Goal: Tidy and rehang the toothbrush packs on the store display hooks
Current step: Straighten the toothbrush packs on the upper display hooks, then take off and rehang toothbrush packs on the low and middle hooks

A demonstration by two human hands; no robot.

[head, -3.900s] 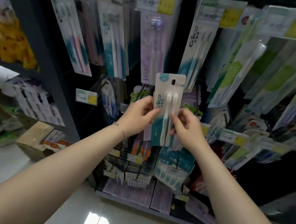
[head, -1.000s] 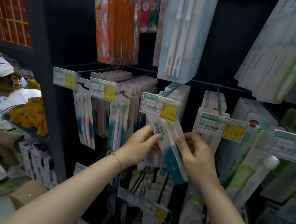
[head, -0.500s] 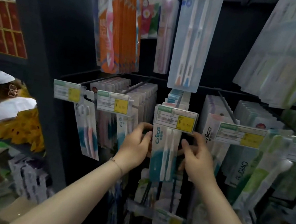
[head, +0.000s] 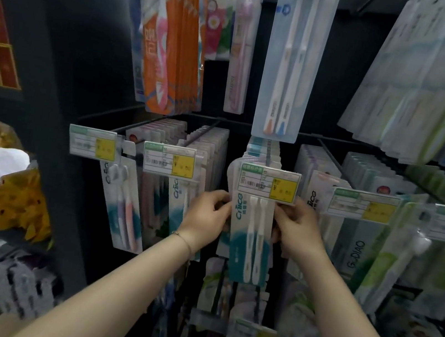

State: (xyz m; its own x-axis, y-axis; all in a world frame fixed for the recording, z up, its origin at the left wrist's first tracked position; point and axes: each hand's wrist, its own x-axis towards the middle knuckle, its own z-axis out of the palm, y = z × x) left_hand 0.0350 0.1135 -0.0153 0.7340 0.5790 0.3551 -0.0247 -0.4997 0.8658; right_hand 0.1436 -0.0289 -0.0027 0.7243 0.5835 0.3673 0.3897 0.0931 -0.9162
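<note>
Left hand: the left hand [head: 206, 218] is on the left edge of the toothbrush pack [head: 249, 239], fingers curled in and pinching the card just under its top.
Right hand: the right hand [head: 297, 229] mirrors it on the right edge, thumb and fingers clamped on the card at about the same height.
Pack: it's a white-and-teal card with two white brushes side by side, hanging upright and facing us between the two hands.
Where it sits: dead centre of the middle row, at the front of the stack of matching packs [head: 262, 148], directly below the price tag [head: 268, 183].
Hook: the hook [head: 268, 154] runs forward over that stack to the tag; the pack's top is tucked behind the tag, so I can't tell whether its hole is on the hook.
Wrist: a thin bracelet [head: 183, 239] shows on the left wrist.
Above: a tall pale-blue twin pack [head: 290, 62] hangs right over the action, with the orange packs [head: 176, 44] to its left.
Neighbours: a pink-and-purple brush pack [head: 122, 202] hangs off to the left, tilted; the rows on the right are blurred.
</note>
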